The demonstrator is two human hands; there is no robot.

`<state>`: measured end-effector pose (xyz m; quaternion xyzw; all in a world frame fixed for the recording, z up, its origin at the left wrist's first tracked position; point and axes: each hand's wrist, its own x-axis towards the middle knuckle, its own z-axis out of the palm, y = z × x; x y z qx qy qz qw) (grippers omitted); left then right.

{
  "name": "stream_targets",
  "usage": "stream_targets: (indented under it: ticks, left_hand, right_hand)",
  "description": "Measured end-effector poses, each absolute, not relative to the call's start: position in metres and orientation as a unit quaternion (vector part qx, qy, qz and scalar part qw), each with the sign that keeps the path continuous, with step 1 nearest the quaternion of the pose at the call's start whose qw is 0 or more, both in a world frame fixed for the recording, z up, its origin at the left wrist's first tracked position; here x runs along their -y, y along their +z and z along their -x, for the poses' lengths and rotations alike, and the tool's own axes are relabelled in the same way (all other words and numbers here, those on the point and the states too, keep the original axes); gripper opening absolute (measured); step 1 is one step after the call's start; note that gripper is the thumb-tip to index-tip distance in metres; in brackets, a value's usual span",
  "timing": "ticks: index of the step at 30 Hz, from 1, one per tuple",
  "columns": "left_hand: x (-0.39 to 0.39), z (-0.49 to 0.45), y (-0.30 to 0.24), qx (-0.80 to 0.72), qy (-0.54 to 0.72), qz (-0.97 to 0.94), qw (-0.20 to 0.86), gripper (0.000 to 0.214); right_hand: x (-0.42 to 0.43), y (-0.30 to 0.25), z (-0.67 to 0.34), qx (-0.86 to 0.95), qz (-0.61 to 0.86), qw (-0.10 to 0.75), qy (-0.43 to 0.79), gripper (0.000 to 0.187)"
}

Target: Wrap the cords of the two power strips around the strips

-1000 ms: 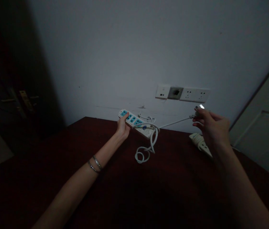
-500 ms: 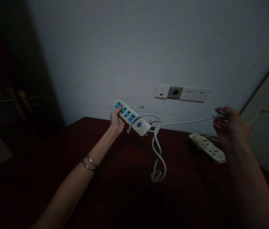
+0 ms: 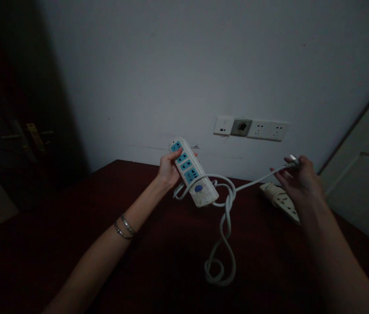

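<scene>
My left hand (image 3: pixel 168 169) is closed around the upper end of a white power strip (image 3: pixel 197 165) with blue sockets and a blue switch, its thumb on the socket face. The strip is tilted, its switch end lower and to the right. A white cord (image 3: pixel 228 205) loops around that lower end, twists on itself and hangs in a loose curl. From the tangle the cord runs up to the right, to a plug (image 3: pixel 294 160) between the fingers of my right hand (image 3: pixel 302 179). That hand partly hides the plug.
A second power strip (image 3: pixel 284 201), cord wound around it, lies on the dark red table (image 3: pixel 132 270) near the wall, partly behind my right hand. Wall sockets (image 3: pixel 267 130) sit above the table. A dark door (image 3: pixel 10 109) stands left, a pale panelled door (image 3: pixel 367 187) right.
The power strip has moved right and turned more steeply downward. My right hand has come left with the plug, and the hanging cord reaches lower.
</scene>
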<state>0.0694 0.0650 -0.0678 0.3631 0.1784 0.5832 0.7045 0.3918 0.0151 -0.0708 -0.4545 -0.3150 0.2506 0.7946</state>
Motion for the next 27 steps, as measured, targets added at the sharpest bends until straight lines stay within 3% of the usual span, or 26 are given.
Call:
stream_targets:
  ticks: [4,7,8,10,14,17,21,27]
  left_hand:
    - [-0.069,-0.073,-0.073,-0.208,0.577,-0.335,0.715,0.019]
    - [-0.072,-0.072,-0.072,-0.237,0.586,-0.293,0.717,0.018]
    - [-0.073,-0.070,-0.072,-0.244,0.590,-0.277,0.718,0.017]
    - [-0.075,-0.067,-0.071,-0.251,0.596,-0.246,0.723,0.016]
    - [-0.077,-0.062,-0.072,-0.249,0.613,-0.194,0.724,0.018]
    - [-0.078,-0.060,-0.072,-0.251,0.630,-0.165,0.716,0.021]
    - [-0.080,-0.058,-0.073,-0.249,0.649,-0.140,0.705,0.023]
    - [-0.085,-0.056,-0.077,-0.209,0.662,-0.126,0.709,0.021]
  right_hand:
    - [-0.004,-0.053,-0.371,0.303,0.384,0.771,0.407,0.038]
    - [0.006,-0.046,-0.352,0.387,0.371,0.743,0.401,0.025]
    - [0.010,-0.045,-0.346,0.424,0.382,0.726,0.382,0.031]
    - [0.015,-0.045,-0.332,0.523,0.427,0.657,0.336,0.048]
    - [0.020,-0.052,-0.303,0.691,0.496,0.420,0.318,0.042]
    - [0.020,-0.061,-0.280,0.727,0.487,0.326,0.358,0.044]
    - [0.015,-0.075,-0.257,0.740,0.432,0.286,0.428,0.044]
    - [0.003,-0.093,-0.245,0.737,0.390,0.333,0.440,0.023]
